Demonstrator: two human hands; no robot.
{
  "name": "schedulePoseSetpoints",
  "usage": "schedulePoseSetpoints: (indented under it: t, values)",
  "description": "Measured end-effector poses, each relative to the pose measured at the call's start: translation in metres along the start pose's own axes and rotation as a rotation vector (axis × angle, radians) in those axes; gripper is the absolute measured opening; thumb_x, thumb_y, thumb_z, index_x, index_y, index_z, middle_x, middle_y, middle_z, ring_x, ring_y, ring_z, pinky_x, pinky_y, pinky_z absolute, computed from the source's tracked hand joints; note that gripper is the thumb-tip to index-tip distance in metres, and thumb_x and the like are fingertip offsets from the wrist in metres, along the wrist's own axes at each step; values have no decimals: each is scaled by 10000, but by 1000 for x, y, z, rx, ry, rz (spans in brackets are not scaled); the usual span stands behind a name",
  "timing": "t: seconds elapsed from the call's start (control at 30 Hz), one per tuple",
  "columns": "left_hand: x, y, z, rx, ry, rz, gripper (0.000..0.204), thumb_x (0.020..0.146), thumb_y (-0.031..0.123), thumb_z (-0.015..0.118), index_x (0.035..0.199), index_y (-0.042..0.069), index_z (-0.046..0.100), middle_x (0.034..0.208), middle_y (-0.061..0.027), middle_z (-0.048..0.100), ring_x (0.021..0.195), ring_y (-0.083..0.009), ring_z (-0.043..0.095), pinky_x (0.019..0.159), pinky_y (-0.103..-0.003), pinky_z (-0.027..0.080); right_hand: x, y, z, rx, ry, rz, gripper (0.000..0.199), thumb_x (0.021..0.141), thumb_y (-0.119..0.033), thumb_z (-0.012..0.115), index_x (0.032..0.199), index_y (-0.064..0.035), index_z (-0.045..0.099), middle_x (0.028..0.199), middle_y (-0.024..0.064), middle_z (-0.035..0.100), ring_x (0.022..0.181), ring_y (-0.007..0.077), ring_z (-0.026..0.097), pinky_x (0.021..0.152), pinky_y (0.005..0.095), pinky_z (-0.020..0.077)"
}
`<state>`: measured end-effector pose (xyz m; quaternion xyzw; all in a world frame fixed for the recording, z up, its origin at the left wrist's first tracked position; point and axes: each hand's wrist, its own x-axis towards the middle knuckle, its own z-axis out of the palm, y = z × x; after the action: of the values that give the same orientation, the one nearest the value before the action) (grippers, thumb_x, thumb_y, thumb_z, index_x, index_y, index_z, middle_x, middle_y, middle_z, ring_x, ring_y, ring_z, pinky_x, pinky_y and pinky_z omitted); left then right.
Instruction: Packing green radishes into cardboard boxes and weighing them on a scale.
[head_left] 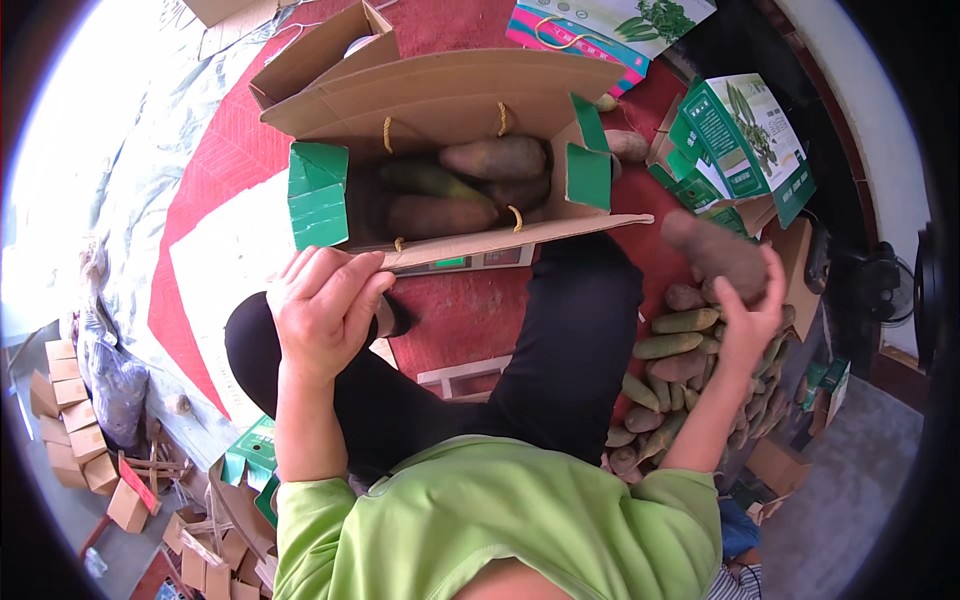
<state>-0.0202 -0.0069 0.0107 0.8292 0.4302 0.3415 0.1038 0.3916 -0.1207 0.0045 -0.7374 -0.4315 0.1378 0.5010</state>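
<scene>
In front of me stands an open cardboard box (440, 95) with green end flaps and yellow rope handles. Inside lie reddish-brown root vegetables (495, 158) and a long green one (425, 180). My left hand (325, 305) pinches the left end of the box's near flap (560, 232). Off to the box's right, my right hand (750, 315) grips a large reddish-brown root vegetable (720, 255), slightly blurred. Below that hand is a pile of green and brown root vegetables (670, 345). A scale with a lit green display (452, 264) shows beneath the box's near edge.
Printed green-and-white cartons (745, 140) stand at the right. Another open carton (320, 60) sits beyond the box, near a pink and white carton (590, 40). Folded cardboard pieces (75, 400) lie at the left. Red matting (450, 340) covers the floor between my legs.
</scene>
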Motion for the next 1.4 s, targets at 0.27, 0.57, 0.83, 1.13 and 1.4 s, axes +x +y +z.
schedulePoseSetpoints:
  t: [0.27,0.57,0.83,1.13,1.4]
  values:
    - [-1,-1,-3,-30,-20,-7,128,721,52,713,835,2,685,712,-83,600,643,-221,589,588,-325,446,44,-125,55,300,-228,-210,703,626,-10,758,1278,-11,494,1184,103,550,1096,205,546,972,331,418]
    - [-3,-3,0,-35,-9,-3,105,742,43,712,835,5,685,723,-79,613,638,-213,587,589,-322,443,48,-122,202,-60,-634,-459,601,576,-202,806,1122,-86,582,1092,125,552,986,283,580,860,359,479]
    - [-1,0,3,-54,8,-58,125,735,118,740,812,39,682,687,-59,570,621,-235,568,570,-350,444,56,-112,260,-193,-960,-446,576,743,-300,720,1193,7,533,1174,227,575,1122,333,544,962,372,430]
    - [-6,0,-1,-29,44,-107,83,801,-15,665,879,-9,693,772,-99,634,693,-184,592,620,-272,455,67,-93,123,438,-631,-63,247,880,-94,638,1101,7,590,944,40,637,846,103,601,765,240,494]
    - [-13,-22,1,25,160,-89,105,895,8,590,915,-41,681,846,-96,689,734,-177,648,658,-267,517,-7,100,25,80,-338,249,223,876,-132,639,1084,-50,630,932,3,645,829,70,599,668,219,467]
